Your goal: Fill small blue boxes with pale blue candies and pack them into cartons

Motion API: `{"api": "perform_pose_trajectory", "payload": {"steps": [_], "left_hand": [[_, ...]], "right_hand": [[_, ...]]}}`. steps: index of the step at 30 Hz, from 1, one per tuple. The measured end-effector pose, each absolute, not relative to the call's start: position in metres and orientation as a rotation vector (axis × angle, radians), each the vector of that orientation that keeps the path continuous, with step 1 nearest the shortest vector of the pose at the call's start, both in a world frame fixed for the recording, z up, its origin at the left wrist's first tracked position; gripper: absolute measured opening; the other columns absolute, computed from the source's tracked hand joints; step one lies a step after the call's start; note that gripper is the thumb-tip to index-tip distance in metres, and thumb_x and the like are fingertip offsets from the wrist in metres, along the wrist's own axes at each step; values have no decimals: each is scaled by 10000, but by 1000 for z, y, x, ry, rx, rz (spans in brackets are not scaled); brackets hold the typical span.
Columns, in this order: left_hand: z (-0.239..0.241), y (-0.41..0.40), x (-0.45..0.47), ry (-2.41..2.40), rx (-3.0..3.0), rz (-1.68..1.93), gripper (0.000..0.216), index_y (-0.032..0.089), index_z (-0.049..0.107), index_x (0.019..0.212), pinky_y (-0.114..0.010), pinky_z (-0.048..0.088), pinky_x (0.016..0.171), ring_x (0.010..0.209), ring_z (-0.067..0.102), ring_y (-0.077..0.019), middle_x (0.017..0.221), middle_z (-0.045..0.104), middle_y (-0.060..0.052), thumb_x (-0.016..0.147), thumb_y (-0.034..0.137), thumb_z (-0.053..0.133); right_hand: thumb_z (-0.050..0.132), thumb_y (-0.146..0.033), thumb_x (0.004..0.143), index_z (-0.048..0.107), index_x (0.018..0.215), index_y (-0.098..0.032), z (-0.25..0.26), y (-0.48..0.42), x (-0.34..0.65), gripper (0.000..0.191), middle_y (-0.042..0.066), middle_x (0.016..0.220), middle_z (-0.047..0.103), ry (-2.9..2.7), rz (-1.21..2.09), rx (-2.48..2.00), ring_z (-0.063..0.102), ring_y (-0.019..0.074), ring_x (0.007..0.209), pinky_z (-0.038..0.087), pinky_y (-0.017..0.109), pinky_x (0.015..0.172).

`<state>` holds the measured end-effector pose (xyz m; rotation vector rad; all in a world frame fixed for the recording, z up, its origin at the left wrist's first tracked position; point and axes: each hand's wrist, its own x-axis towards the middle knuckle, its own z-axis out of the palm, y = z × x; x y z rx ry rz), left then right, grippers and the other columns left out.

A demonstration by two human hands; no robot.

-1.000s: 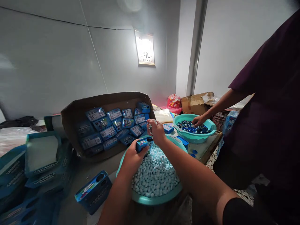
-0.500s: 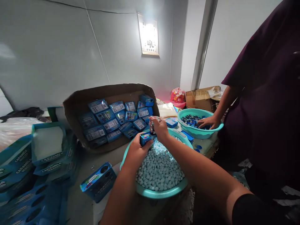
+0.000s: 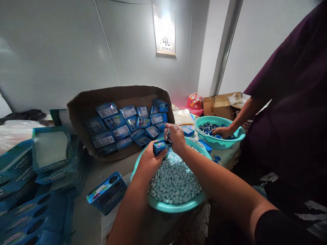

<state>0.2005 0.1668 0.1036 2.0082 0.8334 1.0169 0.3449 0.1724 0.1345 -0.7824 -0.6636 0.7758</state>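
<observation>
over the far rim of the teal basin (image 3: 163, 206) my left hand (image 3: 149, 160) grips a small blue box (image 3: 159, 147), fingers wrapped round its lower end; its long axis runs left to right with the printed face tipped up toward me. my right hand (image 3: 175, 136) hovers just above and behind it, clenched round a few pale blue candies (image 3: 167, 133) that show between the fingers. the basin beneath is heaped with more candies (image 3: 173, 178). behind it a cardboard carton (image 3: 81, 112) leans open, packed with filled blue boxes (image 3: 122, 124). to my left lie stacks of flat blue packaging (image 3: 28, 177) and one display box (image 3: 107, 192) with round holes. to the right a co-worker's hand (image 3: 221, 131) rests in a second teal basin (image 3: 219, 143) of dark blue caps, the purple sleeve (image 3: 293, 85) cutting off that side. i cannot make out the small box's opening, hidden by my fingers.
</observation>
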Motion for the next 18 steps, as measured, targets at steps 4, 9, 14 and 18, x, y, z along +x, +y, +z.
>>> {"api": "perform_pose_trajectory", "payload": {"steps": [4,9,14,18], "left_hand": [[106,166,200,839,2021,1018,411,223,594,1147,-301,487,801,876,627,-201,974,681,-12,833,477,673],[108,167,200,816,2076,997,447,216,588,1152,-319,491,821,917,634,-222,1004,686,-28,835,525,649],[108,169,200,790,2069,967,492,219,588,1150,-345,496,851,921,635,-242,1011,689,-35,819,579,645],[107,170,200,788,2058,976,518,222,594,1161,-360,504,854,939,639,-260,1020,696,-45,809,600,641]], "right_hand": [[692,-374,678,645,785,-164,138,169,344,239,-38,569,563,-698,761,-785,435,85,433,351,203,387],[689,-380,677,647,753,-163,140,166,343,234,-34,544,561,-736,739,-789,482,92,461,369,200,438],[682,-384,669,634,725,-172,140,164,343,224,-45,519,548,-724,738,-793,470,88,441,353,200,436],[679,-374,673,622,706,-182,140,163,343,203,-45,512,556,-720,746,-805,491,98,439,382,204,444]]}}
